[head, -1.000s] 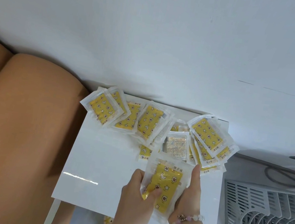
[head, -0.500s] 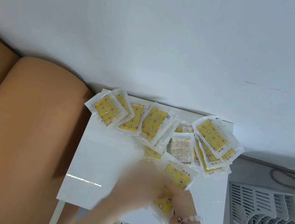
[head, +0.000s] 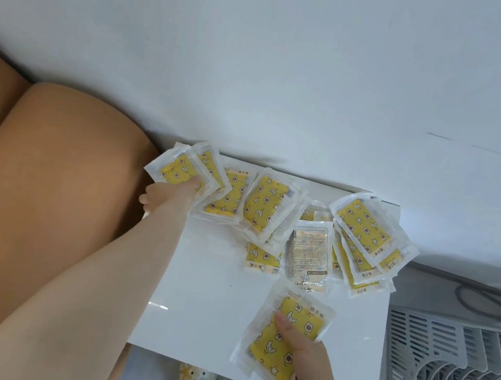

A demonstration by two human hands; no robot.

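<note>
My right grip (head: 305,347) pinches the packet stack (head: 301,314), freeing my left grip (head: 170,197) to pinch the far-left packet (head: 173,171) for collecting.

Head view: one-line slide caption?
Left hand grips the far-left yellow packet on the white table; right hand holds a stack of packets.

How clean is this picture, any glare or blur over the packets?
Head view: both hands are sharp, the left hand at the far packet, the right hand with its grip on the near stack; one small glare streak on the table; the wrappers shine faintly; the print is too small to read.
</note>
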